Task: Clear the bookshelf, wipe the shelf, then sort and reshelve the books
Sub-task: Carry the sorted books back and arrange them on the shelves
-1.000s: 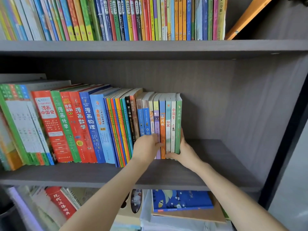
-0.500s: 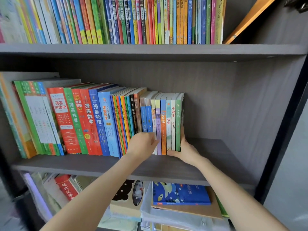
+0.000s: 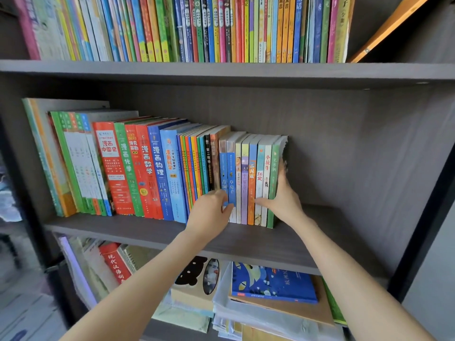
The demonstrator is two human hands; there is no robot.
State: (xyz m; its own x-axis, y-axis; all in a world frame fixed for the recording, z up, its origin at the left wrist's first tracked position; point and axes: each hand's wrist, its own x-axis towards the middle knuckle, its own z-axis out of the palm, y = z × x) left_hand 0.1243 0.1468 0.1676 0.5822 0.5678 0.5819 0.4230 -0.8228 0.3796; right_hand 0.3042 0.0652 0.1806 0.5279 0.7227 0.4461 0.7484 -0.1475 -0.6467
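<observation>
1. You face a grey wood-grain bookcase [image 3: 344, 143]; 3 of its levels show.
2. Its dark side post [image 3: 428, 217] runs down your right.
3. Beyond that post stands a pale wall [image 3: 435, 303].
4. Lower left lies a blurred pale floor [image 3: 22, 311].
5. Light is soft and even.

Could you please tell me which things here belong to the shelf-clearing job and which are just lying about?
In the job: left hand, right hand, thin books held between them, middle shelf, taller books alongside.
Lying about: top-shelf books, flat stack below, leaning wooden board.
</observation>
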